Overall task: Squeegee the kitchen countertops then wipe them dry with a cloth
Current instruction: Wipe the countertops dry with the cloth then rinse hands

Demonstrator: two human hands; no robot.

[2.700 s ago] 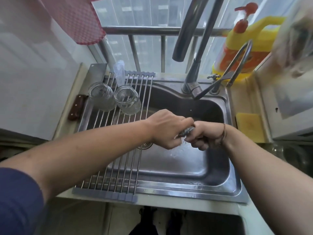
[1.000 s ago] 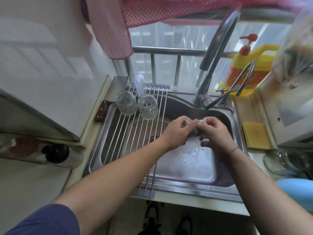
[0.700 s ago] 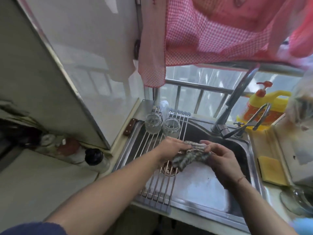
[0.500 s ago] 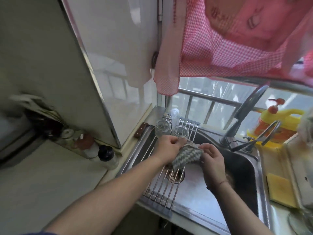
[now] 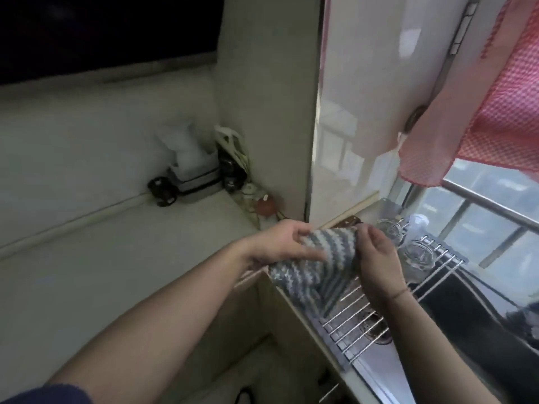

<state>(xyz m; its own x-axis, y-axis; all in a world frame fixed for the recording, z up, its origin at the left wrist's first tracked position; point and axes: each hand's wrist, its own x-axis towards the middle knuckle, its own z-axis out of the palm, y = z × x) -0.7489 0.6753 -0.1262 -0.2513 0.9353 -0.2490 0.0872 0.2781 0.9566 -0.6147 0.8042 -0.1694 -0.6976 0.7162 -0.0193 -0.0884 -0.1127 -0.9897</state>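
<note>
Above the left edge of the sink (image 5: 388, 363), where it meets the counter (image 5: 110, 258), the striped cloth (image 5: 309, 269) is being held spread between both hands. The left hand (image 5: 280, 246) is pinching the cloth's upper left edge between thumb and fingers; the right hand (image 5: 376, 258) is gripping its right side, fingers curled into the fabric. Less than three seconds ago the same cloth was being wrung in a tight twist low over the basin; it is now being opened out flat, and the view has been turned from the basin toward the pale counter on the left. The wringing is judged complete, and the wipe-dry step is about to be started on that surface. No squeegee is visible.

At the far corner of the counter, a box of tissues (image 5: 189, 167), dark bottles (image 5: 230, 167) and small jars (image 5: 262, 204) are being kept against the wall; these are likely to obstruct a full pass into that corner. Two glass jars (image 5: 417, 252) are standing on the wire rack (image 5: 379, 316) laid across the sink. A red checked fabric (image 5: 493, 112) is hanging overhead at the window.
</note>
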